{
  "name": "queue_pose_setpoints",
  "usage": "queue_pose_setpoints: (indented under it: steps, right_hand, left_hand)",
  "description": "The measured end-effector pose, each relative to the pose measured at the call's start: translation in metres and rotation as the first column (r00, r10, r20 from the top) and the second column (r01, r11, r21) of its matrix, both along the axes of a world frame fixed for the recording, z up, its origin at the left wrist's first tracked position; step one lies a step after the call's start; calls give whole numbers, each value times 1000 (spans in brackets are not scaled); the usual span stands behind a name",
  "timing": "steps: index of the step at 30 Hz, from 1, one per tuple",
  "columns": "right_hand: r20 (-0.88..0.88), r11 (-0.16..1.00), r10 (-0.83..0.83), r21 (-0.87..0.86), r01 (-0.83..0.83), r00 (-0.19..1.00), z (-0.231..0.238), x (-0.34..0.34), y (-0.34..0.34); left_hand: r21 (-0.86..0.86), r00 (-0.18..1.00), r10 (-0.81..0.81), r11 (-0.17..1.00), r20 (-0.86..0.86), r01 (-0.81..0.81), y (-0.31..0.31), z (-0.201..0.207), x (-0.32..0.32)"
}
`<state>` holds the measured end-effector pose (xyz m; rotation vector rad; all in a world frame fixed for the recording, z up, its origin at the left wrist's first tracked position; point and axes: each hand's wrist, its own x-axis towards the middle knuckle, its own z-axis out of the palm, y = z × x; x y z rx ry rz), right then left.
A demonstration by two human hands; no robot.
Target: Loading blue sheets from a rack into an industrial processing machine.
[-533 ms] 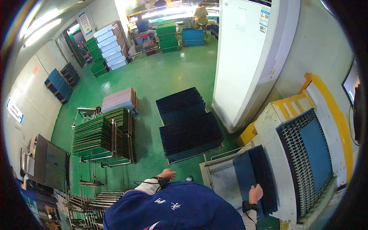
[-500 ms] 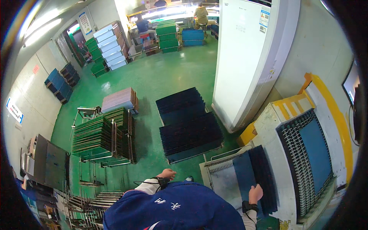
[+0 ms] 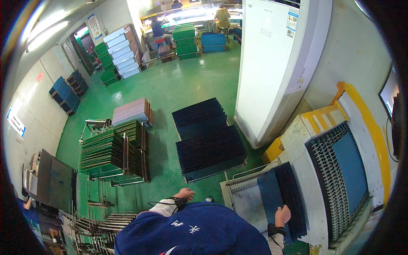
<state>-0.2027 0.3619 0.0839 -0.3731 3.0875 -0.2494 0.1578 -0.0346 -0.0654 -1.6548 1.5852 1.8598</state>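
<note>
Dark blue flat panel under my right hand, fingers clamped on its near edge; left hand free, fingers loosely together, above green floor.

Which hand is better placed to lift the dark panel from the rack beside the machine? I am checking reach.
Right, probably: the right hand already rests on the dark blue panel, while the left hand hangs free over the green floor.

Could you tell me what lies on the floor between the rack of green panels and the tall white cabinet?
In the head view, two stacks of dark panels lie on the green floor between the rack of green panels and the tall white cabinet.
</note>
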Motion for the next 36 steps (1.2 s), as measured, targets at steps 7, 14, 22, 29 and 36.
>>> queue_pose_setpoints:
  steps: [7, 14, 22, 29, 36]
  right_hand:
    - [-13, 1000, -3, 2, 3, 1000, -3, -2, 2]
    - [-14, 1000, -8, 21, 8, 1000, -8, -3, 4]
    - [133, 996, -91, 24, 89, 987, 11, -2, -5]
    - [114, 997, -79, 7, 79, 990, 13, 2, -5]
    - [112, 997, -76, 13, 75, 991, 17, 4, -8]
  left_hand:
    - [1, 1000, 17, 1000, 6, -17, 3, 9, -4]
    - [14, 999, 44, 999, 15, -44, 3, 8, -4]
    - [48, 999, 52, 998, 4, -52, 0, -1, -1]
    - [44, 998, 66, 997, 1, -66, 0, 1, 0]
    - [17, 999, 30, 999, 15, -31, -1, 7, 2]
